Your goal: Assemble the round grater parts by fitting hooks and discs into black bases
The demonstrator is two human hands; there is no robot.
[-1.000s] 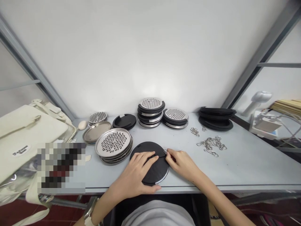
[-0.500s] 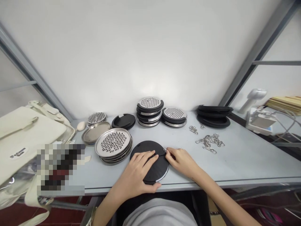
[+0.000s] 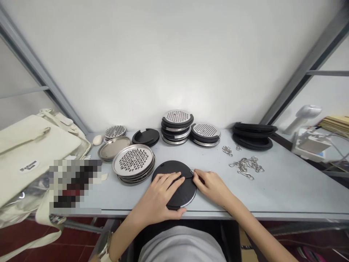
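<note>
A black round grater holder [image 3: 182, 193] lies flat near the table's front edge, with a silver rim showing at its lower right. My left hand [image 3: 160, 194] presses on it, fingers across the top and thumb at the near edge. On its right edge, my right hand [image 3: 209, 182] pinches a small metal snap hook [image 3: 192, 171] between thumb and forefinger. The hook's far end is hidden by the fingers. To the right is a loose pile of snap hooks [image 3: 247, 165]. Left of the holder stands a stack of round metal grater plates [image 3: 132, 162].
Along the wall are stacked graters in black holders [image 3: 177, 125], a shorter stack [image 3: 205, 133], an empty black holder [image 3: 146, 137] and more black holders [image 3: 253, 136]. A plain metal disc stack [image 3: 114, 147] and a cream bag [image 3: 49, 142] are left. A white scanner [image 3: 302, 118] stands right.
The camera view has shifted slightly, so the surroundings sit a little further right. Both hands keep almost the same hold on the holder and the snap hook.
</note>
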